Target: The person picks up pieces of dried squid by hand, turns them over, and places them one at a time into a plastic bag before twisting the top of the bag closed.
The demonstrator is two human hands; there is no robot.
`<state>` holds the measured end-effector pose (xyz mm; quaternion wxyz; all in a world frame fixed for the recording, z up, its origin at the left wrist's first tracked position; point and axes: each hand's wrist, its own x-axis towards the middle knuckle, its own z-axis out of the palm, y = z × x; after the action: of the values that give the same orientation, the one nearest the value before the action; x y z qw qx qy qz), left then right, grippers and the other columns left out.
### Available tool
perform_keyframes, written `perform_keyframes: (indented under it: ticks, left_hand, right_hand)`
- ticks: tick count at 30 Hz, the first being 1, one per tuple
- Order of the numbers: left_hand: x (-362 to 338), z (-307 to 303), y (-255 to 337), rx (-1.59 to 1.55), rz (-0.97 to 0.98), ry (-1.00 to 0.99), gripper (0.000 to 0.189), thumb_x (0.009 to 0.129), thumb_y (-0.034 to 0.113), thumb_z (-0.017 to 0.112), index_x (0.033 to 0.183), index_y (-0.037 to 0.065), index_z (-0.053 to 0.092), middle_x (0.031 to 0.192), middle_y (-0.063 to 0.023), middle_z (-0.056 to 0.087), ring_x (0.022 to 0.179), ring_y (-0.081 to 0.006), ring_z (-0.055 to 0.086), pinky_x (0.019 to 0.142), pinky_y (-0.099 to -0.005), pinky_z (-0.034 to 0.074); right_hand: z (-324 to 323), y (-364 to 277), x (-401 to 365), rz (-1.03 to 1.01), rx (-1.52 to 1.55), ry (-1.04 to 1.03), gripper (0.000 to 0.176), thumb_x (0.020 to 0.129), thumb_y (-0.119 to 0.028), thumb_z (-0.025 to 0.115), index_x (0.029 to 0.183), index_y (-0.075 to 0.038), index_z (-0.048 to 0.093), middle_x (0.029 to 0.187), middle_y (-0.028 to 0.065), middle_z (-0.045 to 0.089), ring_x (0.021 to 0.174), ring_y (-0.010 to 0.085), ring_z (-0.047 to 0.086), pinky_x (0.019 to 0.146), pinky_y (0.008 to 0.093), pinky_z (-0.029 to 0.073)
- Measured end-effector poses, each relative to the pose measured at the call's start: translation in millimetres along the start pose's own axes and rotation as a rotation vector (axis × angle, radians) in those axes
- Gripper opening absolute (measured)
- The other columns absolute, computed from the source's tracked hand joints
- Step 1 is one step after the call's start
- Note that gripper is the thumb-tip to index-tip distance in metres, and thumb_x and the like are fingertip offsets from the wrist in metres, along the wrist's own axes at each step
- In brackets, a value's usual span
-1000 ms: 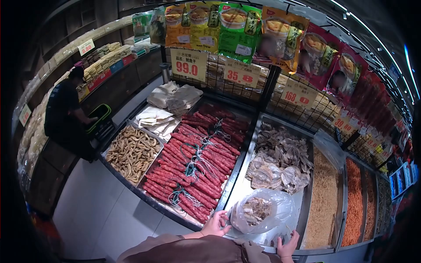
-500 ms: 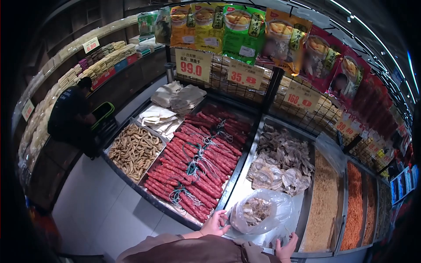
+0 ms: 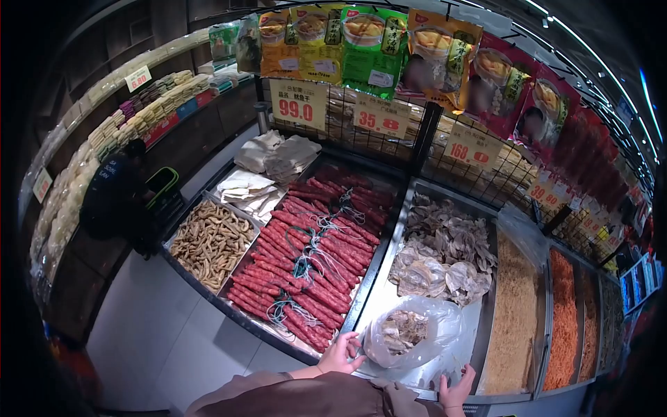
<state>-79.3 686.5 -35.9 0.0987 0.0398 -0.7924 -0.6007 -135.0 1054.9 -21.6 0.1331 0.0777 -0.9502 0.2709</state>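
A clear plastic bag (image 3: 441, 337) with dried pieces (image 3: 403, 331) inside lies on the near part of a metal tray. Just left of it is my left hand (image 3: 340, 354), fingers apart and curved, holding nothing. My right hand (image 3: 455, 389) is at the tray's near edge, right of and below the bag, its fingers spread and empty. Flat dried fish (image 3: 445, 271) lie in a pile behind the bag. Left of the divider, bundles of red sausages (image 3: 313, 257) tied with string fill another tray.
Small dried fish (image 3: 212, 243) and pale flat sheets (image 3: 278, 156) lie at the left. Shredded goods (image 3: 511, 320) and orange goods (image 3: 561, 320) fill bins at the right. Packets (image 3: 372, 48) hang above price signs (image 3: 299, 104). A person (image 3: 114, 198) with a basket (image 3: 163, 187) bends at the left shelves.
The view has shifted slightly. The person at the left has bent lower, and the basket is a little lower. My hands stay about where they were beside the bag.
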Motion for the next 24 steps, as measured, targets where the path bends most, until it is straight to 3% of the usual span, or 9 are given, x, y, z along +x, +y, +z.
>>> perform_keyframes:
  ticks: [24]
  left_hand:
    - [0.9,-2.0,6.0,-0.017,-0.038,-0.002,0.071,0.078,0.017,0.079,0.132,0.001,0.035,0.104,-0.0087,0.058,0.074,-0.0133,0.055,0.070,-0.0294,0.049]
  right_hand:
    - [1.0,3.0,0.9,-0.005,0.005,-0.007,0.074,0.068,-0.021,0.075,0.127,0.005,0.040,0.111,0.0218,0.048,0.101,0.0377,0.051,0.089,0.0451,0.043]
